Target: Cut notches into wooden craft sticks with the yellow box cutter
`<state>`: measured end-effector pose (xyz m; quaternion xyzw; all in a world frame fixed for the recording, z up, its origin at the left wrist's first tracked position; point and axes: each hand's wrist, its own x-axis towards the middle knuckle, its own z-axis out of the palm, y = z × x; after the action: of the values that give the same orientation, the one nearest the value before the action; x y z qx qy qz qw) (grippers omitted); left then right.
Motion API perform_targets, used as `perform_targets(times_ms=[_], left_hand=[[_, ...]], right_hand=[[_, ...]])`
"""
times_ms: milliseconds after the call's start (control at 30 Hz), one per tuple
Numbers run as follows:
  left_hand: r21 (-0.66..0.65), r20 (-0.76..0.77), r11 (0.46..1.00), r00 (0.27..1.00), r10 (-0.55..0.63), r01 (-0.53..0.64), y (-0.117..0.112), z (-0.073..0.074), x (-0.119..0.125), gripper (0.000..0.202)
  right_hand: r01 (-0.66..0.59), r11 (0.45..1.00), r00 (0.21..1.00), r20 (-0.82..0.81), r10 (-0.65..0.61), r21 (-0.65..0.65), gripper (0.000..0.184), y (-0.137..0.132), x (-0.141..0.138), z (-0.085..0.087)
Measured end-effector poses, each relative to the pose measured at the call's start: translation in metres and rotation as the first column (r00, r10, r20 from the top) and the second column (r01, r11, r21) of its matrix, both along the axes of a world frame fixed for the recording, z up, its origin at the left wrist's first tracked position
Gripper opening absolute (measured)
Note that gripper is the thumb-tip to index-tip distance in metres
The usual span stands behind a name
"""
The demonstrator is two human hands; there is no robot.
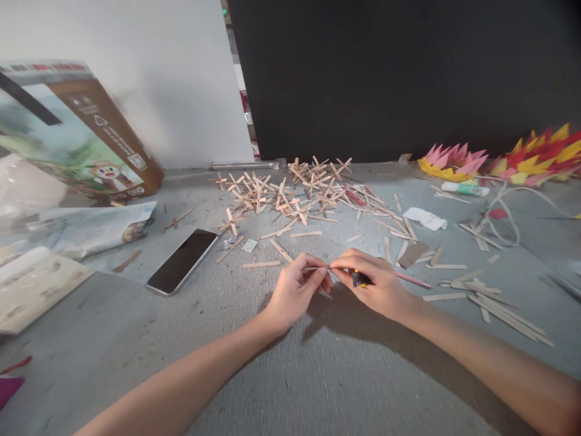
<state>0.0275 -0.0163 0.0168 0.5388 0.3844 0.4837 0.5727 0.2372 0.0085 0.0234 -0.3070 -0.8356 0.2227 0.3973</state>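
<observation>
My left hand is closed, pinching a thin wooden craft stick seen edge-on between thumb and fingers. Right beside it, my right hand is closed around what looks like a yellow and black utility knife, mostly covered by the palm. Its thumb and index fingertips meet the end of the stick, nearly touching the left fingertips. Whether a blade is out cannot be seen. Just beyond the hands lie loose craft sticks and a heap of sticks joined into crosses.
A phone lies left, near plastic packets and a printed paper bag. To the right are loose sticks, a pencil, a glue stick, a white cable and folded-paper pieces. A black panel stands behind.
</observation>
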Motion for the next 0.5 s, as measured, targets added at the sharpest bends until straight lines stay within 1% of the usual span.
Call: perform_targets(times_ms=[100, 233, 333, 433, 500], left_hand=[[0.045, 0.032, 0.998, 0.999, 0.033, -0.035, 0.000, 0.000, 0.000, 0.026], [0.085, 0.067, 0.995, 0.996, 0.051, -0.057, 0.001, -0.002, -0.001, 0.023], [0.078, 0.055, 0.994, 0.996, 0.068, -0.073, 0.001, -0.004, -0.001, 0.023], [0.068, 0.035, 0.995, 0.997, 0.074, -0.077, 0.000, -0.003, -0.001, 0.024], [0.082, 0.000, 0.993, 0.996, 0.084, -0.084, -0.001, -0.001, -0.002, 0.024]], right_hand=[[0.045, 0.996, 0.999, 0.006, -0.045, 0.075, 0.023, 0.001, 0.001, -0.006], [0.085, 0.993, 0.996, -0.021, -0.084, 0.076, 0.016, 0.000, 0.000, -0.004], [0.157, 0.988, 0.987, 0.018, -0.157, 0.003, 0.008, -0.003, 0.000, 0.001], [0.238, 0.964, 0.970, 0.072, -0.231, -0.119, 0.015, -0.005, 0.000, 0.007], [0.253, 0.954, 0.967, 0.072, -0.244, -0.161, 0.018, -0.004, 0.000, 0.010]])
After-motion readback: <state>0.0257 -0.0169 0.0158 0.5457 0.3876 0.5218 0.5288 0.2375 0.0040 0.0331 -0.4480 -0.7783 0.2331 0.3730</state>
